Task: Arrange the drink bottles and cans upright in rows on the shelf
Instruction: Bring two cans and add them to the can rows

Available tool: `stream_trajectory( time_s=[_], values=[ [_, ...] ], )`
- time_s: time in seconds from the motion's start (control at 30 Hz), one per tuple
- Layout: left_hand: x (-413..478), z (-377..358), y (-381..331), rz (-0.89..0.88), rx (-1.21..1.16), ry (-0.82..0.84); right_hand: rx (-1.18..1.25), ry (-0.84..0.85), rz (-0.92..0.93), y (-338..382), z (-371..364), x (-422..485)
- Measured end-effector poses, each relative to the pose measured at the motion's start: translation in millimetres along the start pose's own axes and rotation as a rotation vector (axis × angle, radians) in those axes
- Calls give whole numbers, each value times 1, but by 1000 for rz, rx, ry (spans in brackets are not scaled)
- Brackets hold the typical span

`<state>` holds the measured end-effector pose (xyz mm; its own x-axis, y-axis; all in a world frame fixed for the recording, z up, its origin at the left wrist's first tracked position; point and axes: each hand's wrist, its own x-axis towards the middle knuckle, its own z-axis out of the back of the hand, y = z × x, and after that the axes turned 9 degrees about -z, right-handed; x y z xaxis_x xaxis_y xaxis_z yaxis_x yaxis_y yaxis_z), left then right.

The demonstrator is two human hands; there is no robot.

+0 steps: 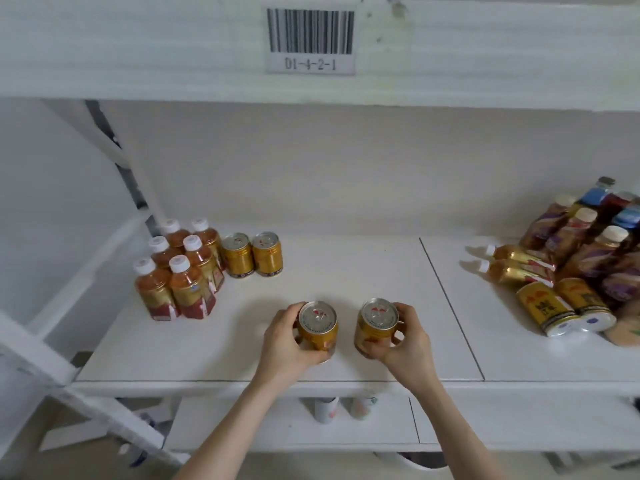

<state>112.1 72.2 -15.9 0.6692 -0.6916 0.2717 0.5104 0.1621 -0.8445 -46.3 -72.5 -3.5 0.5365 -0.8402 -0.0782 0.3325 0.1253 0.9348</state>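
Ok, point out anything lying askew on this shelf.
Two gold cans and two small bottles lie on their sides at the right, beside a jumbled heap of bottles. The rows at the left stand upright.

Each hand (289, 336) (401, 336) grips an upright gold can (317, 329) (375, 327) on the shelf (242, 341).

A white shelf (363, 268) stands against a pale wall (346, 168), a barcode label (310, 41) on the board (138, 46) above, softly lit.

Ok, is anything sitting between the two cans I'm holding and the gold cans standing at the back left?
Nothing visible. Only bare shelf lies between the held cans and the two upright gold cans beside the bottles.
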Motion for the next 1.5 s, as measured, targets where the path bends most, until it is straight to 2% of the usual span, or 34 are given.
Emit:
stream_trajectory(
  time_s=[0.23, 0.47, 0.67, 1.07, 1.5],
  values=[
    [-3, 51, 28, 20, 58, -4, -20, 14, -4, 21, -58, -10],
    [22, 84, 60, 15, 148, -66, -69, 42, 13, 38, -115, 18],
    [44, 97, 89, 33, 110, -130, -88, 111, 15, 47, -154, 48],
    [67, 87, 97, 54, 167, -268, -64, 183, -20, 58, -180, 83],
    [87, 78, 97, 124, 236, -271, -80, 279, -49, 61, -192, 114]
  ],
)
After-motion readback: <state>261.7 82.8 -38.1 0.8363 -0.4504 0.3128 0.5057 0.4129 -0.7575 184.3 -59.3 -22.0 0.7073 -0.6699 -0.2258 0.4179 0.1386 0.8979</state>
